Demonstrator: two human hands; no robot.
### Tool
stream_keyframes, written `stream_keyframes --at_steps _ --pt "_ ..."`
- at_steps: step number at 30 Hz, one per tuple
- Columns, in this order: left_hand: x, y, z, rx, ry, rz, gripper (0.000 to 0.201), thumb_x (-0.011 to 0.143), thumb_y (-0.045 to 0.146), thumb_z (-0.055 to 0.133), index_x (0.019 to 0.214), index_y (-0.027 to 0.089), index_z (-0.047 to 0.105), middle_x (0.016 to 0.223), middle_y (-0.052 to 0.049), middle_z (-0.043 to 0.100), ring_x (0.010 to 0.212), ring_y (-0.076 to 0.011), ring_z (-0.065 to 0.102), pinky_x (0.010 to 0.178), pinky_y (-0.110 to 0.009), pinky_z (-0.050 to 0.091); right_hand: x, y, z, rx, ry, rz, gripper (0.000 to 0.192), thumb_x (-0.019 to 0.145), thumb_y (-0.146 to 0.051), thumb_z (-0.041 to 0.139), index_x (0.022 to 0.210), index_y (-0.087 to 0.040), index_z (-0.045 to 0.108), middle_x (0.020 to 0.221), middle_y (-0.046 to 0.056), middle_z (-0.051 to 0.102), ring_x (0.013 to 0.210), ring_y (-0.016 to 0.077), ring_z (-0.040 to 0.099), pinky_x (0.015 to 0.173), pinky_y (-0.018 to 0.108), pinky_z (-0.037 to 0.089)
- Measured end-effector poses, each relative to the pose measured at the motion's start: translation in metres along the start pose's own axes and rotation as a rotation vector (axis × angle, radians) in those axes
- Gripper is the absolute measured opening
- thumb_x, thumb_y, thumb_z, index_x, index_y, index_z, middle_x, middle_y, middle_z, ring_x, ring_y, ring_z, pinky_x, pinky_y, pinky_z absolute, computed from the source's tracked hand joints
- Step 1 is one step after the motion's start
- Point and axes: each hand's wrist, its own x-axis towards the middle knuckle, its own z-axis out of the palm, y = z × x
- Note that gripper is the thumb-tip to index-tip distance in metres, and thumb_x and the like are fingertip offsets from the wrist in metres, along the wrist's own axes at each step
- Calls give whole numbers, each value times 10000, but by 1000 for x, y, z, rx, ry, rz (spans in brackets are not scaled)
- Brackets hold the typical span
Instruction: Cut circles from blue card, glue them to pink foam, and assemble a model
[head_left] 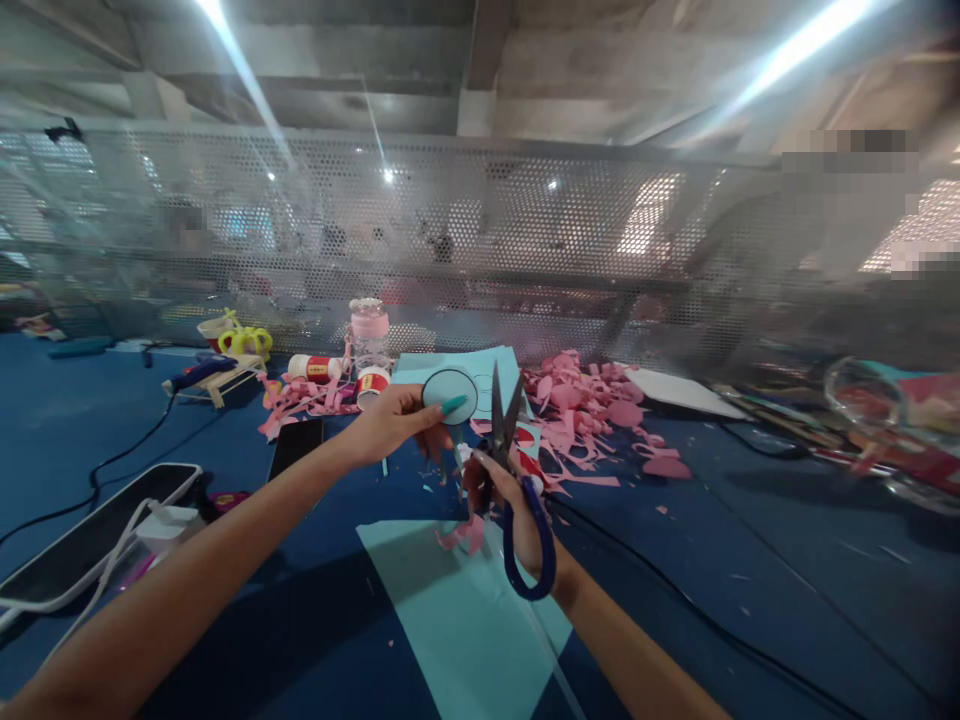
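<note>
Two hands are working close together above the blue table (pixel 750 560). With our left hand (pixel 390 425) we are pinching a small light-blue paper circle (pixel 450 395), the thumb and fingertips pressed against its lower edge so the disc is standing up and facing us. One painted teal nail is showing across its front. With our right hand (pixel 510 505) we are gripping a pair of scissors (pixel 506 440); the fingers are curled through the dark blue handle loop, and the blades are pointing up and standing slightly apart, just to the right of the circle. We cannot tell whether the blades are touching the paper.

Under the hands, a larger sheet of light-blue paper (pixel 465 620) is lying flat on the table, with a small pink scrap (pixel 465 535) resting near its top edge. Behind the circle, another light-blue sheet (pixel 480 370) is lying farther back. To the right of it, a heap of pink paper cuttings (pixel 592 410) is spreading across the table.

Farther left, we are seeing two glue bottles (pixel 315 368) with red labels, a clear jar with a pink lid (pixel 369 335), and a dark phone (pixel 296 445) lying flat. At the near left, a power strip (pixel 82 540) with a white cable is sitting on the table. A perforated metal screen (pixel 525 230) is closing off the back of the table.
</note>
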Motion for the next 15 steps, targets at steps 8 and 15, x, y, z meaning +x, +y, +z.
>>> stream_keyframes --at_steps 8,15 --pt "-2 -3 7 -72 -83 -8 412 708 517 614 749 127 488 584 -24 658 459 -113 619 443 -198 474 -3 0 1 -55 -78 9 273 823 -455 506 860 -190 559 653 -26 515 557 92 446 517 220 371" --pt "-3 -4 10 -88 -113 -20 373 729 472 616 735 120 496 589 -29 657 460 -104 617 443 -186 482 -3 4 -1 -42 -92 -6 294 830 -472 491 854 -188 563 546 -54 433 460 75 367 437 210 315"
